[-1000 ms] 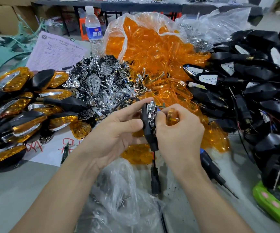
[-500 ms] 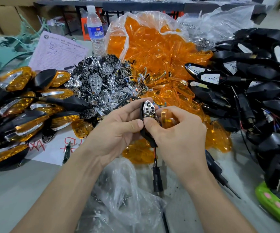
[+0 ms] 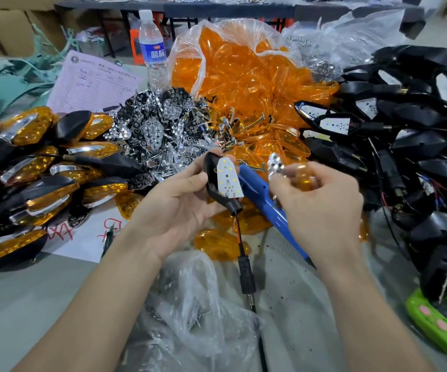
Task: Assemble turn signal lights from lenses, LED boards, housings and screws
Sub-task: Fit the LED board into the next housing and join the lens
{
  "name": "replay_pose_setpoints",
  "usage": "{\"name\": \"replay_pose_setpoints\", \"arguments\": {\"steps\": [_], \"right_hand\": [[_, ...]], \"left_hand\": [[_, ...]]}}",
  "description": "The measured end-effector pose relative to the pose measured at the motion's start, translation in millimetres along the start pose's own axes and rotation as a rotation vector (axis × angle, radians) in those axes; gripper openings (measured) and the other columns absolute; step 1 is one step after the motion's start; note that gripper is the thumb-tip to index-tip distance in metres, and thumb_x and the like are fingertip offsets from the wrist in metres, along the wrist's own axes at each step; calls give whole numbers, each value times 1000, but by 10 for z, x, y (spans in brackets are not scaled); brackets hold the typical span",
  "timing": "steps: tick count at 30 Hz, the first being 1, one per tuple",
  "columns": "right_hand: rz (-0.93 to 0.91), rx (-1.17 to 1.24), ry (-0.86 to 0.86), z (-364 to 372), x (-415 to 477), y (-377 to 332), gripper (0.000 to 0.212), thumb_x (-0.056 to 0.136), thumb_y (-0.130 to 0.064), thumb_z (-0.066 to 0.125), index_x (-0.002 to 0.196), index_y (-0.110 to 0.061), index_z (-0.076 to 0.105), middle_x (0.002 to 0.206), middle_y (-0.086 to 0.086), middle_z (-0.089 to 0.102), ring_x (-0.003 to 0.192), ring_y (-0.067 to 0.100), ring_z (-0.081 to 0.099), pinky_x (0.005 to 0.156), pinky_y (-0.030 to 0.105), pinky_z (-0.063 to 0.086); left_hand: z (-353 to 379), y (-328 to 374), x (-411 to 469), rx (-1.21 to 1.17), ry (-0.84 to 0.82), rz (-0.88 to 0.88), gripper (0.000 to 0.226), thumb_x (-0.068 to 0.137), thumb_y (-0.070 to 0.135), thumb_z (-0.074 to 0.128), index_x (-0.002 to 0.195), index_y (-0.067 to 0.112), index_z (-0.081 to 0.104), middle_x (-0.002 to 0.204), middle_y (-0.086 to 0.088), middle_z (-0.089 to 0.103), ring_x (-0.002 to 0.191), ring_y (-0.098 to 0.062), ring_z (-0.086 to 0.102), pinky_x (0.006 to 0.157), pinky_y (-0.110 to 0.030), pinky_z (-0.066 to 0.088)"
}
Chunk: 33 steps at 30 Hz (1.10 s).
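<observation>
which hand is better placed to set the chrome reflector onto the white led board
Right. The right hand pinches the chrome dimpled reflector and an orange plastic lens just beside the white LED board, while the left hand grips the black plastic housing.

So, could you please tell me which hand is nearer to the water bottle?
Left. The left hand, holding a black housing, is in front of the water bottle, slightly to its right; the right hand, holding a chrome reflector, is farther off to the right.

A water bottle (image 3: 152,49) at the worktop's far edge is showing white Chinese characters on blue (illegible); a white sheet (image 3: 88,238) is bearing red scrawl.
</observation>
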State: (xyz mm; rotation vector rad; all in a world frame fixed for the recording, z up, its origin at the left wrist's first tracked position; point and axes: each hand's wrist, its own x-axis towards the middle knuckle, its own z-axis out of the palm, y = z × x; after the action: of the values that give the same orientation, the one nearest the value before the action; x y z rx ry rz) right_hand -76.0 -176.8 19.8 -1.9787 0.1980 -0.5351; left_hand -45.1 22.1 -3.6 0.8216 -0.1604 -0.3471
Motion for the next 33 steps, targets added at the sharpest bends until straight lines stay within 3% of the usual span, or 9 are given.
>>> {"name": "replay_pose_setpoints", "arguments": {"steps": [5, 11, 14, 16, 18, 19, 23, 27, 33], "right_hand": [[-181, -659, -309, 29, -199, -55, 20, 82, -39, 75, 100, -35, 66, 88, -13, 63, 76, 14, 59, 66, 32, 47], [-306, -876, -416, -19, -270, -128, 42, 82, -18, 74, 115, -41, 63, 102, -13, 55, 90, 15, 44, 63, 32, 32], [-407, -929, -608, -29, -334, -115, 53, 80, -25, 77, 126, -44, 57, 123, -18, 60, 113, 15, 45, 98, 39, 36], [-407, -826, -695, -31, -318, -144, 68, 76, -28, 81, 137, -43, 54, 138, -22, 55, 131, 10, 40, 124, 30, 2], [-360, -606, -632, -31, -296, -159, 70, 72, -26, 87, 135, -42, 61, 134, -27, 58, 127, -1, 41, 121, 13, -6], [-328, -466, -536, -25, -307, -150, 61, 72, -27, 88, 127, -42, 66, 120, -32, 61, 113, -3, 46, 118, 9, 14], [-127, -169, -401, 139, -477, -158, 37, 80, -50, 76, 115, -39, 71, 94, -25, 70, 88, 2, 64, 86, 31, 56], [-91, -111, -455, 293, -541, -116, 9, 90, -33, 73, 96, -33, 66, 79, -21, 71, 75, 1, 64, 71, 25, 51], [16, 40, -470, 247, -447, -90, 20, 96, -16, 68, 77, -22, 67, 63, -7, 71, 58, 19, 63, 58, 33, 52]], "left_hand": [[-70, 74, -10, -46, 9, 53, 47, 95, 9, 48, 142, 8, 53, 132, -12, 68, 125, -27, 65, 94, -49, 60], [-111, 103, -4, -68, 87, 69, 43, 96, 9, 46, 137, 9, 59, 130, -13, 70, 121, -27, 67, 89, -47, 60], [-114, 126, -20, -78, 109, 86, 46, 95, 10, 46, 140, 10, 58, 135, -13, 68, 126, -29, 64, 88, -46, 60], [-115, 136, -31, -75, 115, 95, 48, 95, 10, 47, 142, 10, 57, 135, -13, 68, 125, -27, 66, 89, -47, 60], [-110, 140, -35, -70, 109, 106, 46, 96, 10, 46, 141, 11, 57, 133, -14, 69, 121, -26, 68, 89, -47, 60], [-109, 143, -35, -71, 103, 116, 45, 97, 10, 45, 140, 10, 56, 132, -14, 70, 120, -26, 69, 89, -48, 60], [-100, 155, -30, -87, 42, 163, 44, 99, 8, 42, 141, 14, 53, 130, -14, 69, 120, -27, 67, 92, -49, 59], [-75, 155, -36, -81, -28, 200, 51, 95, 6, 45, 144, 18, 48, 131, -14, 65, 125, -29, 61, 95, -49, 59], [-68, 142, -44, 108, 16, 207, 55, 89, 3, 53, 139, 23, 58, 142, -12, 61, 129, -30, 58, 101, -57, 54]]}}
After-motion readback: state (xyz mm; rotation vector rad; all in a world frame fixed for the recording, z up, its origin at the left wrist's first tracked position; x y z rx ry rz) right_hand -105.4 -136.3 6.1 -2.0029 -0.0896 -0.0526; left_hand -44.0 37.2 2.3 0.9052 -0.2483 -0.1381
